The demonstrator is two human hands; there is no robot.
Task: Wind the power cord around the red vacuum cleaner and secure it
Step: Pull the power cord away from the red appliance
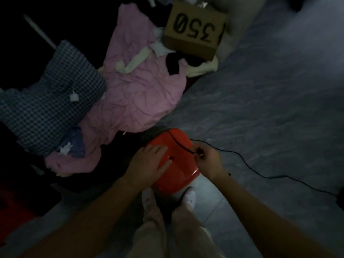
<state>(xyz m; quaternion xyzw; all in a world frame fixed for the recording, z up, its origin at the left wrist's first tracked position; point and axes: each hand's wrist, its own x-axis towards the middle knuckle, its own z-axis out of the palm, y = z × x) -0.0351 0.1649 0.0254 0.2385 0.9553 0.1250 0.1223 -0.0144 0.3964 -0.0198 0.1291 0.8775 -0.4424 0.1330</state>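
The red vacuum cleaner (178, 164) stands on the grey tiled floor just ahead of my feet. My left hand (149, 164) rests flat on its top with fingers spread. A thin black power cord (247, 164) crosses the top of the red body, passes through my right hand (206, 161), then trails right across the floor to the frame's edge. My right hand pinches the cord at the vacuum's right edge. The light is dim.
A heap of clothes lies to the left and ahead: a pink garment (137, 94), a houndstooth piece (50, 101). A cardboard box marked 350 (195, 30) sits at the back. My socked feet (189, 198) stand right below the vacuum.
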